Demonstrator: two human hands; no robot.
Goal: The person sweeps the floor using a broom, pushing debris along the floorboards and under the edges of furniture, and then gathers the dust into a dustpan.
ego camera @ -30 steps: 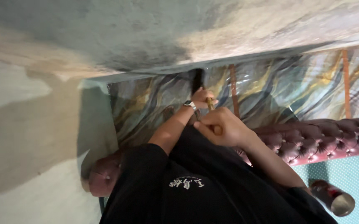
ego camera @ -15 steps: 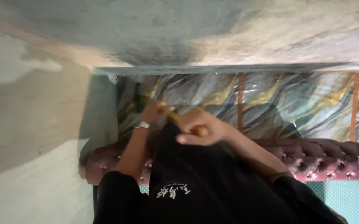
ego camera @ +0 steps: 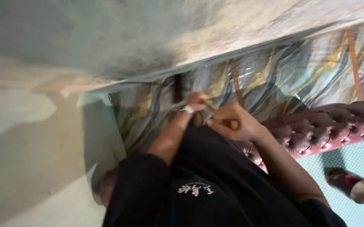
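Hammer with a dark head and a pale wooden handle [ego camera: 210,106]: both hands hold it, raised against the wall in front of the person.

Head view, now:
- Left hand [ego camera: 196,100], watch at the wrist, is curled around the handle close to the dark head. The fingers are blurred, so the exact grip cannot be told.
- Right hand [ego camera: 232,124] is closed in a fist around the butt end of the handle, thumb over the wood.
- The head sits up against the glossy marbled wall panel in blue, gold and grey [ego camera: 274,80], just under the grey plaster ledge [ego camera: 156,46] and left of the orange vertical strip [ego camera: 234,80]. Whether it touches the panel cannot be told.
- Below the right forearm runs a maroon button-tufted upholstered backrest [ego camera: 316,130].
- A red cylindrical can with a silver end [ego camera: 350,185] lies on the teal dotted surface [ego camera: 358,155], well apart from both hands.
- The black short-sleeved shirt with a white print [ego camera: 198,197] fills the lower frame.

Change against half a second ago:
- The hammer head was then near the panel's left edge, handle slanted, hands spread further apart.
- It now stands nearer the orange strip, with the hands drawn close together.
- Judgement: a swing is in progress or between strokes, and the work along the panel's upper edge is under way, not finished.
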